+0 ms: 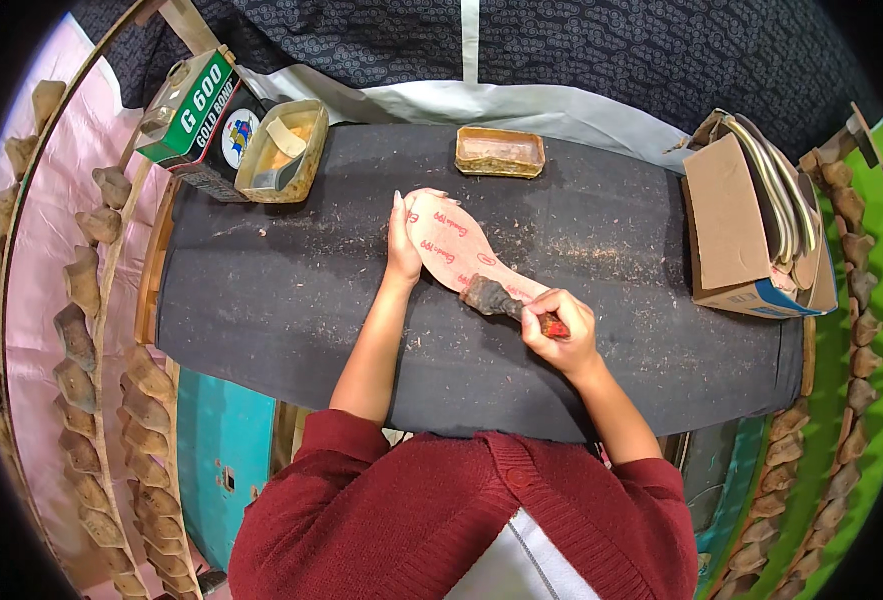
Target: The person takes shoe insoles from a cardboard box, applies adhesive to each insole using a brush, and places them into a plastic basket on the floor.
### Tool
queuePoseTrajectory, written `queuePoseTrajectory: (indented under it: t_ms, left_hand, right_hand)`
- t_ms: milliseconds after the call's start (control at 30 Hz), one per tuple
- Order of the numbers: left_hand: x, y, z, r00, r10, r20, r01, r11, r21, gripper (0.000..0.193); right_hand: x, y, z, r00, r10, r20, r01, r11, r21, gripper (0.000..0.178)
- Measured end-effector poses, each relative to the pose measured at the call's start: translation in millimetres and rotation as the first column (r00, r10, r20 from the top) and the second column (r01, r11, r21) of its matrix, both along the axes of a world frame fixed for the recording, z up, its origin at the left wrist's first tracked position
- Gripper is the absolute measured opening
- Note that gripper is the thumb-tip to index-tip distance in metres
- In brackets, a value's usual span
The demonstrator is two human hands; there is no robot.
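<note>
A pale pink shoe insole (451, 240) with red print lies slanted over the dark cloth-covered table (281, 300), its wide toe end to the far left. My left hand (402, 243) grips that wide end along its outer edge, thumb and fingertips showing at the rim. In my right hand (564, 335) is a brush (491, 297) with a red-marked handle and a dark, caked head. The brush head rests against the insole near its middle. My right fingers partly cover the handle, and the narrow end of the insole passes behind that hand.
A green-and-black metal can (186, 115) and a stained plastic tub (274, 194) with a scraper-like piece stand at the far left. A shallow, crusted tray (501, 170) sits at the back. At right, a cardboard box (726, 230) holds curved sole pieces. Racks of shoe lasts (79, 335) flank both sides.
</note>
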State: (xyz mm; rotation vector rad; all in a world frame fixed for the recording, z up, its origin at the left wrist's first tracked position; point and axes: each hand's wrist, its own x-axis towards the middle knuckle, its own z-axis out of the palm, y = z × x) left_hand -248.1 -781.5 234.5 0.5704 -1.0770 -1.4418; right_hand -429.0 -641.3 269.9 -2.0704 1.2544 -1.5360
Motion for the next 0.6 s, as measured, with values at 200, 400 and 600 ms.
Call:
queuePoseTrajectory:
  t_ms: [200,400,600]
  left_hand:
    - [0.5,2.7,6.4,0.999,0.015,0.044,-0.015,1.0,0.0,0.058]
    - [2.9,0.8,3.2,1.0,0.007,0.012,-0.007,1.0,-0.007,0.056]
    - [1.7,0.0,2.3,1.0,0.008,-0.006,-0.008,1.0,-0.006,0.055]
  right_hand:
    - [-28.6,20.0,11.0,0.993,-0.094,-0.073,0.097,0.994,0.045,0.015]
    - [-50.4,41.1,22.9,0.985,-0.119,-0.121,0.132,0.985,0.108,0.012]
    - [-57.7,46.5,28.3,0.979,-0.169,-0.112,0.185,0.971,0.152,0.013]
